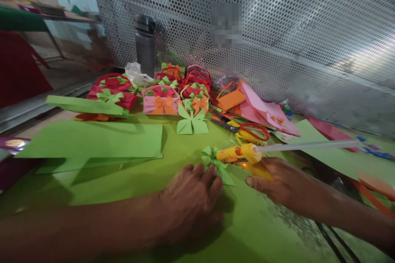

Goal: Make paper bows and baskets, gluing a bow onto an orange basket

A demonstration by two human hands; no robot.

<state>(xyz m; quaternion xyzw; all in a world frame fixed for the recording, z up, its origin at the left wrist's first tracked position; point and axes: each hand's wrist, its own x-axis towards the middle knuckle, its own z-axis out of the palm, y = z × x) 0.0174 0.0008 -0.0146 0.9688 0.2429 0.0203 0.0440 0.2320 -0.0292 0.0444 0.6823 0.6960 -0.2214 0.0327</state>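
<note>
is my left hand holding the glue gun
No, the glue gun is in your right hand; your left hand is at a green bow.

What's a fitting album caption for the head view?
Right hand holds a glue gun to a green bow, left hand close by.

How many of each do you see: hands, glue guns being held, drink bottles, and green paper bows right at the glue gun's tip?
Hands: 2 (left hand, right hand)
Held glue gun: 1
Drink bottle: 1
Green paper bow at the tip: 1
Total: 5
</note>
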